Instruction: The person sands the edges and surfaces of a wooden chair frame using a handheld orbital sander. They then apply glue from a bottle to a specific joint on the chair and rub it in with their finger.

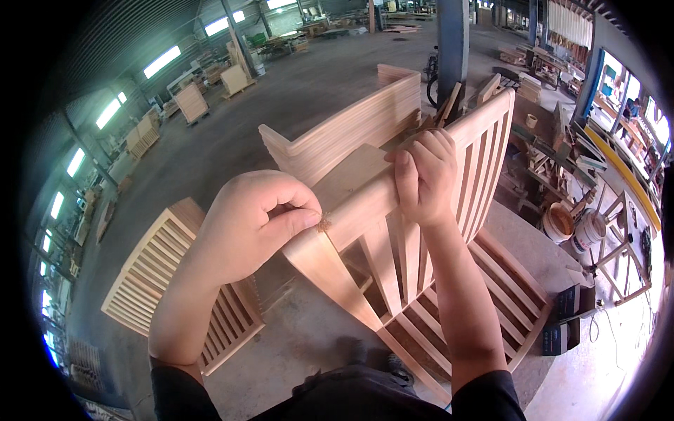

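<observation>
Head view, looking down. Nearest: dark sleeves at the lower edge, both forearms rising from them. Left hand (249, 224) is curled almost into a fist, thumb pressed against the index finger, fingers closed on a small brownish scrap (324, 224), possibly abrasive, held against the end of the top rail (365, 203) of an unfinished wooden chair (421, 281). Scrap touches the rail right at the corner joint where the angled side post (330, 270) meets it. Right hand (425, 175) sits further along the same rail, fingers wrapped over its top edge, thumb on the near face, gripping the rail. Chair back has vertical slats (484, 168) running down from the rail to a slatted seat (456, 323) below the right forearm. Chair stands on a round grey counter (512, 231), near its front edge; rim shows to the right. Left of the chair, on the concrete floor (232, 133), a slatted wooden panel (151, 274) stands. Behind the rail, a stack of curved wooden pieces (351, 130) lies just beyond the chair. Right of the counter: two buckets (572, 228) and dark boxes (569, 316) on the floor. Far off: steel pillar (453, 42), pallets with stacked wood parts (191, 102), workshop windows.
</observation>
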### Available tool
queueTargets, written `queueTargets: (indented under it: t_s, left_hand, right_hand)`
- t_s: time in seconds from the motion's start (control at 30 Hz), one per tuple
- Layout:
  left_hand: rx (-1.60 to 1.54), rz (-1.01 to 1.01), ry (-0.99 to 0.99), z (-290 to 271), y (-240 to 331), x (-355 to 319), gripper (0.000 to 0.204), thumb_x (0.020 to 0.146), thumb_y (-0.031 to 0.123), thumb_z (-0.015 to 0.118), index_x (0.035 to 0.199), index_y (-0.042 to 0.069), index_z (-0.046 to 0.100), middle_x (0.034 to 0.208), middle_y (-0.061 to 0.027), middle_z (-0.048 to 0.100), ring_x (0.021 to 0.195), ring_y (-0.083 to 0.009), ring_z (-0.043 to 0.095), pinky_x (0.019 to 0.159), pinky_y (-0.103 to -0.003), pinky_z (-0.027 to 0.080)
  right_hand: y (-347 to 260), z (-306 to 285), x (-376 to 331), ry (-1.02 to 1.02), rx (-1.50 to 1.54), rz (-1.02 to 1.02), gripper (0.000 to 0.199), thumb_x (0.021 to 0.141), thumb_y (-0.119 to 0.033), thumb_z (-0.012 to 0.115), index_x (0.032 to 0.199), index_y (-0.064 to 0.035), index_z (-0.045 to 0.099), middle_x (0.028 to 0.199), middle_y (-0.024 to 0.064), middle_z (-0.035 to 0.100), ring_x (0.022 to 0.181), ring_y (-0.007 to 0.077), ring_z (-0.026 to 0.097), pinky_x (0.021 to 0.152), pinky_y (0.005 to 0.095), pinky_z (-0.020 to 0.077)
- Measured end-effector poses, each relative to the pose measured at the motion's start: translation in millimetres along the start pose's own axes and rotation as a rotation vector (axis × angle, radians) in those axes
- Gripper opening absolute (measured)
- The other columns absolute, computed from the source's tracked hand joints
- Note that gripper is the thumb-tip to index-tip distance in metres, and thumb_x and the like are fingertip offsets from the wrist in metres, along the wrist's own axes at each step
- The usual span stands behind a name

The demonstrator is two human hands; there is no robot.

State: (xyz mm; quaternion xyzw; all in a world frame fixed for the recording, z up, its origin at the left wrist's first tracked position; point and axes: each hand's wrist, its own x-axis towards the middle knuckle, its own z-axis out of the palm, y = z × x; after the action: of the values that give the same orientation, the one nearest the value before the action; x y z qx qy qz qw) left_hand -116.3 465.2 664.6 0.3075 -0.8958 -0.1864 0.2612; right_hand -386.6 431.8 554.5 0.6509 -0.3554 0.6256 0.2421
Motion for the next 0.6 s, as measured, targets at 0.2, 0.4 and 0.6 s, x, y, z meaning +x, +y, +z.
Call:
queueTargets:
  t_s: [0.2, 0.4, 0.6]
  left_hand:
    - [0.107, 0.012, 0.023, 0.8, 6.0, 0.3, 0.005, 0.089, 0.007, 0.078, 0.09, 0.002, 0.076, 0.084, -0.0062, 0.071, 0.075, -0.0143, 0.066, 0.068, -0.03, 0.052]
    - [-0.016, -0.103, 0.0, -0.8, 4.7, 0.7, 0.005, 0.088, 0.006, 0.079, 0.089, 0.001, 0.076, 0.084, -0.0056, 0.072, 0.073, -0.0126, 0.066, 0.067, -0.028, 0.052]
    - [-0.016, -0.012, -0.003, -0.2, -6.0, 1.5, 0.005, 0.089, 0.006, 0.078, 0.09, 0.001, 0.077, 0.083, -0.0059, 0.072, 0.074, -0.0128, 0.067, 0.067, -0.029, 0.053]
  right_hand:
    - [2.7, 1.2, -0.1, 0.019, 0.0, 0.001, 0.019, 0.089, -0.015, 0.061, 0.074, -0.0065, 0.069, 0.073, 0.0101, 0.059, 0.073, 0.0329, 0.055, 0.079, 0.0428, 0.0445]
    - [-1.4, 0.1, -1.4, -0.024, -0.005, 0.036, 0.021, 0.091, -0.014, 0.058, 0.076, -0.0046, 0.07, 0.076, 0.0114, 0.062, 0.075, 0.0331, 0.056, 0.081, 0.042, 0.0445]
    - [2.8, 1.9, -0.6, 0.014, 0.002, -0.006, 0.019, 0.089, -0.015, 0.062, 0.074, -0.0075, 0.07, 0.071, 0.0093, 0.057, 0.072, 0.0318, 0.054, 0.079, 0.0421, 0.0439]
